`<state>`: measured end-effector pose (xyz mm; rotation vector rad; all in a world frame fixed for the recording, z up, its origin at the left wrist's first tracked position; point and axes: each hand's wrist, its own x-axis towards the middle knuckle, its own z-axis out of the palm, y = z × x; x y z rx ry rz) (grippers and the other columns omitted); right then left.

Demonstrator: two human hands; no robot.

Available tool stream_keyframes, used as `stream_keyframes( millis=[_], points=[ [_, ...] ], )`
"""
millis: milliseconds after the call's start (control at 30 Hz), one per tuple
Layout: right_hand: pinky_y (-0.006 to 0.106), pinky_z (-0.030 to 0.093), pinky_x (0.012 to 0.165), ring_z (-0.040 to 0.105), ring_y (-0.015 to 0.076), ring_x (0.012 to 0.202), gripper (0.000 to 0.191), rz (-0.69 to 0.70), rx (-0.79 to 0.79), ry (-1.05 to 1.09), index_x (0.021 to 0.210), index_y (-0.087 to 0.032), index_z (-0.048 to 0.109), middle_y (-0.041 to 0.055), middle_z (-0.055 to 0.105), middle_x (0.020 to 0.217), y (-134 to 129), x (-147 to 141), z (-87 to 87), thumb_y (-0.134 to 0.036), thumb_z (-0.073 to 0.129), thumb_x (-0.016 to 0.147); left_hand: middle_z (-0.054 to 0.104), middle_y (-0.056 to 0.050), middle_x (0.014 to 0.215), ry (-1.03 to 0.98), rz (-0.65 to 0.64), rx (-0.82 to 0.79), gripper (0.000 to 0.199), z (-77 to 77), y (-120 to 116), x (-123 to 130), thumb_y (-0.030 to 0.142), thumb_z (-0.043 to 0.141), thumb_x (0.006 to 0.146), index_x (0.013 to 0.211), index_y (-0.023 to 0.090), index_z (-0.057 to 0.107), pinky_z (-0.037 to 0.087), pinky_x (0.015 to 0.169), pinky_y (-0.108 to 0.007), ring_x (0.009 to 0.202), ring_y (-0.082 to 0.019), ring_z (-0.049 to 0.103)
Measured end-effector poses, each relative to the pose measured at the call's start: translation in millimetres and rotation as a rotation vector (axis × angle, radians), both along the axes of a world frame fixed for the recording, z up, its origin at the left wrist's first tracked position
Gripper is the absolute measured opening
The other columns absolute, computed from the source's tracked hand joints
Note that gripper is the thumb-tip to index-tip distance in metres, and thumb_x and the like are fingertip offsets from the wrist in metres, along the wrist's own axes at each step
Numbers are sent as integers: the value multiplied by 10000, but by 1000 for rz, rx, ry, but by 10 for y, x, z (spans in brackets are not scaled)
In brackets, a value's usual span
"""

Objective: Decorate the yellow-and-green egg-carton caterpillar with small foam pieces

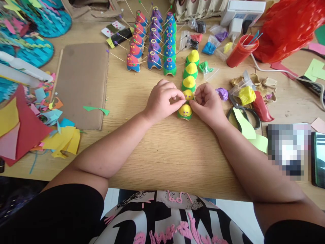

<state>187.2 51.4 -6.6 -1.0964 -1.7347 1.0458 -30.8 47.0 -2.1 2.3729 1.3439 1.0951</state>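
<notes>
Cup row: five egg-carton cups [188,81] covered in yellow and green, in a line on the wooden surface [162,156], running away from the person, far end slightly to the right; whether they are joined is unclear.
Nearest cup [185,110]: upright, yellow dome over a green base, two purple eyes and a thin smiling mouth.
Second cup [188,94]: yellow top with two purple eyes, lower part largely hidden.
Three far cups: upright, rounded yellow peaks above green sides, close together.
</notes>
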Motion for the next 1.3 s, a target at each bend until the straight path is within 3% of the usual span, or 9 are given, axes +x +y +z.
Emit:
stream_keyframes(
  millis=[167, 333, 533, 700, 1033, 1300],
  points=[
    [378, 539, 688, 538, 176, 731, 268, 1, 2, 0, 995, -280, 567, -29, 430, 739, 17, 27, -22, -213, 804, 890, 611, -1, 760, -1, 1, 7, 165, -5, 3, -1, 367, 753, 985, 867, 253, 765, 514, 943, -432, 912, -213, 617],
    [389, 561, 691, 563, 182, 728, 275, 16, -10, 11, 1006, -286, 572, -30, 457, 725, 33, 33, -25, -290, 826, 902, 635, -7, 761, 3, 11, 10, 159, 9, -3, 1, 372, 764, 971, 863, 256, 777, 510, 895, -412, 917, -216, 629],
    [342, 439, 592, 410, 148, 620, 426, 34, 21, 11, 988, -296, 508, -55, 359, 697, 31, 7, 3, -504, 863, 877, 630, -8, 769, -7, 4, -7, 181, 11, -2, -3, 388, 733, 992, 871, 260, 775, 516, 944, -434, 922, -218, 624],
    [340, 391, 597, 365, 151, 622, 476, 27, 23, 1, 981, -299, 485, -54, 329, 704, 24, -12, 36, -597, 839, 871, 619, -5, 764, -17, 1, -7, 179, 6, 1, -7, 386, 734, 993, 873, 260, 774, 514, 951, -435, 912, -215, 617],
    [342, 399, 615, 369, 160, 659, 479, 27, -7, 9, 958, -303, 488, -53, 348, 707, 28, -15, 57, -586, 861, 855, 647, 0, 773, -15, 17, 3, 181, -12, 9, 0, 398, 730, 990, 887, 256, 775, 530, 971, -445, 911, -210, 629],
    [332, 434, 587, 370, 142, 619, 399, 32, -3, 34, 959, -293, 514, -50, 361, 698, 38, 4, 46, -530, 830, 903, 698, 0, 813, -110, -8, -41, 128, 63, -15, -24, 324, 678, 1013, 920, 249, 721, 559, 964, -426, 895, -195, 667]
  ],
)
